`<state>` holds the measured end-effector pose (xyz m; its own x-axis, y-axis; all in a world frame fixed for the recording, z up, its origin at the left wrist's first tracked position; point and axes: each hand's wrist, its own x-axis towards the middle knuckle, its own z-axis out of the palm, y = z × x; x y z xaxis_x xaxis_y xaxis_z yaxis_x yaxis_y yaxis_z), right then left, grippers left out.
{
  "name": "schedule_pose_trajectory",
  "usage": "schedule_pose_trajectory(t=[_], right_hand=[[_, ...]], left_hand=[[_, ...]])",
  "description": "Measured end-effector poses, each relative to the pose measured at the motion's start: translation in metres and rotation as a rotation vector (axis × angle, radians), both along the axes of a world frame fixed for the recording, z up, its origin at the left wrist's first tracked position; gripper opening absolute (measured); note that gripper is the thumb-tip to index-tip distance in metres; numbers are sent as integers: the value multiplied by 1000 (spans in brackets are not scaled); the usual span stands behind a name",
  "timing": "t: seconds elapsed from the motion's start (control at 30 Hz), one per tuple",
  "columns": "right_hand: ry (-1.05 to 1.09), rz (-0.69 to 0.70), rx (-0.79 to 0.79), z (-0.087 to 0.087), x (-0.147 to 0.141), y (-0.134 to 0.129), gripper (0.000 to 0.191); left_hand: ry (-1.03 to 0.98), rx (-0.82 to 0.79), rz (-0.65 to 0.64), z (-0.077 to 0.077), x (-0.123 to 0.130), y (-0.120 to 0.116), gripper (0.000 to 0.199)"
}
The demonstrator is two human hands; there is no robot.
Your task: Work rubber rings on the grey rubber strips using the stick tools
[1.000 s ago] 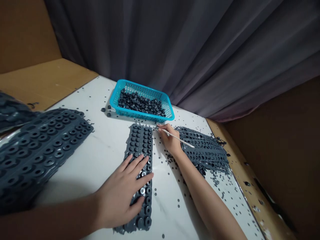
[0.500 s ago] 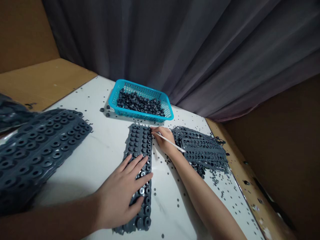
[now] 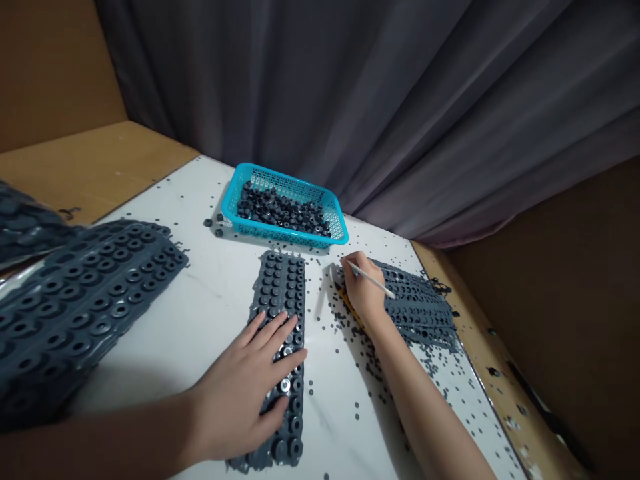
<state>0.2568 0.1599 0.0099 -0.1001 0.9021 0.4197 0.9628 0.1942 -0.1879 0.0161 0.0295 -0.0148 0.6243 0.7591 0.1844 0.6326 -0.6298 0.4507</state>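
Observation:
A long dark rubber sheet with rows of round raised parts lies on the white table, its far end towards the basket. Across its middle rests my left hand, palm down with the fingers spread. My right hand is closed around a thin white stick, to the right of the sheet and apart from it. Beside and partly behind that hand lie flat dark sheets full of holes. A yellow object shows partly beneath the right hand and wrist.
A blue basket of small dark parts stands at the back. Larger dark sheets with round parts lie at the left. Small dark discs are scattered over the white table. A grey curtain hangs behind.
My right hand has moved right with the white stick, away from the sheet's far right edge towards the sheets with holes. The yellow object has come into view. My left hand remains on the sheet.

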Motion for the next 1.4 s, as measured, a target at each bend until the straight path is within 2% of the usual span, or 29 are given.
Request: schedule_pose_trajectory(t=[0.2,0.3,0.4,0.5,0.6,0.7,0.97,1.27,1.4], right_hand=[[119,-47,11,6,-5,-27,20],[363,46,-70,7,-11,-52,20],[617,272,-171,3,-22,-90,14],[745,555,-174,-3,-34,-134,9],[632,874,-133,-10,-37,-163,6],[463,1047,-146,-14,-33,-173,4],[316,1100,-104,-14,-30,-172,9],[209,1007,22,-7,-35,-175,16],[166,974,-4,-9,-37,-180,20]], left_hand=[[-37,-12,-5,4,-2,3,53],[-81,-42,26,9,-4,8,52],[-55,-73,74,12,-8,13,64],[-7,-75,-5,11,-11,12,91],[3,-59,-138,8,-14,8,98],[11,-74,-179,7,-14,5,89],[17,-125,-200,7,-14,7,95],[29,-97,-185,6,-13,4,86],[33,-125,-149,6,-13,2,90]])
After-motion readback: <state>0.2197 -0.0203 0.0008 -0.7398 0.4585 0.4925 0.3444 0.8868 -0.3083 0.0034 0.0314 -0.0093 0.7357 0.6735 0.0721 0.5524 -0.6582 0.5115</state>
